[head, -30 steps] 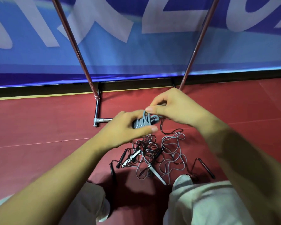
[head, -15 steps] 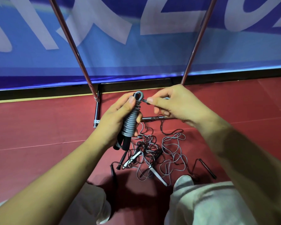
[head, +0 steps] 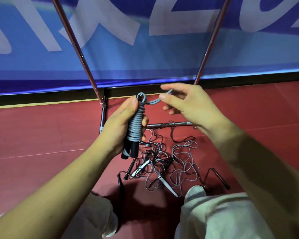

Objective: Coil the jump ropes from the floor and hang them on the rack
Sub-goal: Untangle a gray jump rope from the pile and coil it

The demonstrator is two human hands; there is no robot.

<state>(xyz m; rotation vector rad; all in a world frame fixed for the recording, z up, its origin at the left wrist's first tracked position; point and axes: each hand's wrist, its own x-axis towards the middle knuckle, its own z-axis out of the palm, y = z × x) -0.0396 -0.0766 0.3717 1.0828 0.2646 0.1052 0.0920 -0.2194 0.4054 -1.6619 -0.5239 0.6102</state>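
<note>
Cinching the tail (head: pixel 153 101) of the coiled jump rope (head: pixel 136 123), it seems.
The rack (head: pixel 76 40)'s poles rise beyond both hands; a tangle of ropes (head: pixel 162 157) lies on the floor (head: pixel 41 135) beneath them. The left hand (head: pixel 119 125) grips the coiled jump rope, long axis upright, black handles (head: pixel 134 150) below the fist. From its top the tail runs sideways to the right hand (head: pixel 185 104), pinched between thumb and forefinger.

Rack (head: pixel 72 38) top beyond the upper edge
</note>
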